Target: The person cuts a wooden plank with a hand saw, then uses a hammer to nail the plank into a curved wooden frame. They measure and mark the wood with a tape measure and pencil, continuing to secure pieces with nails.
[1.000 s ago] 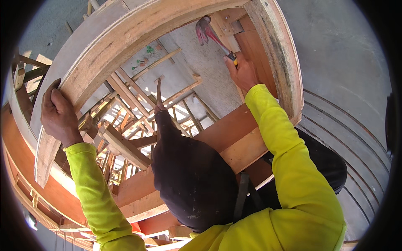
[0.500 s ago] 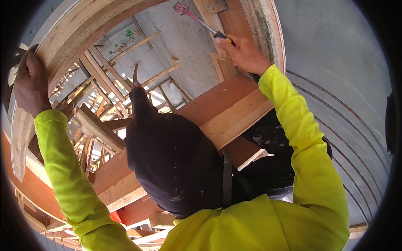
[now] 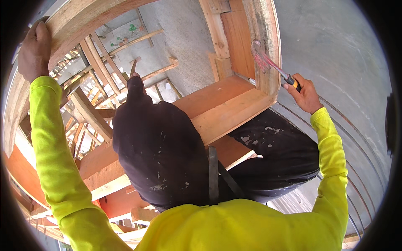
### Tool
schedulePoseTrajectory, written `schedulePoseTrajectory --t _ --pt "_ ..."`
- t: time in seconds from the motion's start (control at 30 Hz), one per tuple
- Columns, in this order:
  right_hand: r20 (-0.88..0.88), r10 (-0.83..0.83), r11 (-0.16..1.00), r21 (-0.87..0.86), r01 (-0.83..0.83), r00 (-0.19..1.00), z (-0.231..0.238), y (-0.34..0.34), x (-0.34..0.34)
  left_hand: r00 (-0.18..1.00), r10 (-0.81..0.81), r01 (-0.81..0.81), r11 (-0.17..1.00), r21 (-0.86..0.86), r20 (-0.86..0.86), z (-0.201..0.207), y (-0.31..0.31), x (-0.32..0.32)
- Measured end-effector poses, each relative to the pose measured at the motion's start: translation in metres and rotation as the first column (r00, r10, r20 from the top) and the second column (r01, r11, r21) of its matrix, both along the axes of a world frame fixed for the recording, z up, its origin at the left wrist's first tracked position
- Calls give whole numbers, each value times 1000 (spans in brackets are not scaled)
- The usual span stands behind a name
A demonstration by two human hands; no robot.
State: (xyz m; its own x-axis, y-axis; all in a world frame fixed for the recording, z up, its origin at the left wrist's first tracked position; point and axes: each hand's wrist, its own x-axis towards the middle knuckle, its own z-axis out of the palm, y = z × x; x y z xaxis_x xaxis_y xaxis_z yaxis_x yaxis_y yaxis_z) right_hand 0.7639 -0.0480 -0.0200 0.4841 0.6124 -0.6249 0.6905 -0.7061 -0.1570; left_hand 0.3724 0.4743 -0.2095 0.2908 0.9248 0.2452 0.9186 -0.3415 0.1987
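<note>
My right hand (image 3: 305, 94) is closed round the black-and-yellow handle of a hammer (image 3: 275, 66). Its reddish, motion-blurred head lies over the upright wooden board (image 3: 268, 25) at the right; whether it touches the wood I cannot tell. At the upper left, my left hand (image 3: 35, 52) grips the edge of a thick curved timber beam (image 3: 79, 26), with its fingers wrapped partly out of sight. My dark-trousered legs straddle the wooden framework, and a plank (image 3: 228, 115) runs between them.
Far below, a lattice of wooden props (image 3: 100, 67) stands over a drop to a concrete floor (image 3: 184, 37). A grey curved wall (image 3: 331, 50) rises at the right, with several steel bars (image 3: 351, 129) along it. An angled timber (image 3: 90, 113) stands beside my left leg.
My right hand has swung the hammer right and down, from above the framework opening to the upright board. My left hand stays on the beam; the whole view has shifted slightly.
</note>
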Motion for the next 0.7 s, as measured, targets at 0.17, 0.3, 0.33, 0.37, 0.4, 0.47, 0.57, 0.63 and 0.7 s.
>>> schedulePoseTrajectory --t 0.17,0.3,0.33,0.37,0.4,0.47,0.57,0.63,0.7 --pt "-46 -114 982 145 119 992 34 0 -7 964 -224 237 968 -86 141 17 -2 -2" --pt "-179 -411 869 218 443 894 55 -22 -4 889 -372 313 919 240 268 52 -54 -24" --pt "-194 -427 851 243 465 883 50 -39 -2 873 -286 263 958 112 395 71 -89 -27" --pt "-204 -443 836 258 484 873 37 -50 -1 852 -201 235 972 -10 484 74 -123 -34" --pt "-207 -457 809 308 501 865 26 -61 -2 858 -261 265 963 54 443 76 -147 -49" --pt "-222 -483 759 376 532 847 0 -87 -17 873 -189 220 975 -15 450 90 -210 -85" --pt "-147 -564 711 415 568 813 -49 -116 -38 911 -83 145 982 -125 404 91 -293 -147" --pt "48 -463 780 496 381 885 -87 -135 -44 943 -7 72 980 -184 334 83 -339 -184" --pt "155 -388 815 519 259 909 -101 -133 -47 959 59 9 971 -240 276 78 -367 -206"
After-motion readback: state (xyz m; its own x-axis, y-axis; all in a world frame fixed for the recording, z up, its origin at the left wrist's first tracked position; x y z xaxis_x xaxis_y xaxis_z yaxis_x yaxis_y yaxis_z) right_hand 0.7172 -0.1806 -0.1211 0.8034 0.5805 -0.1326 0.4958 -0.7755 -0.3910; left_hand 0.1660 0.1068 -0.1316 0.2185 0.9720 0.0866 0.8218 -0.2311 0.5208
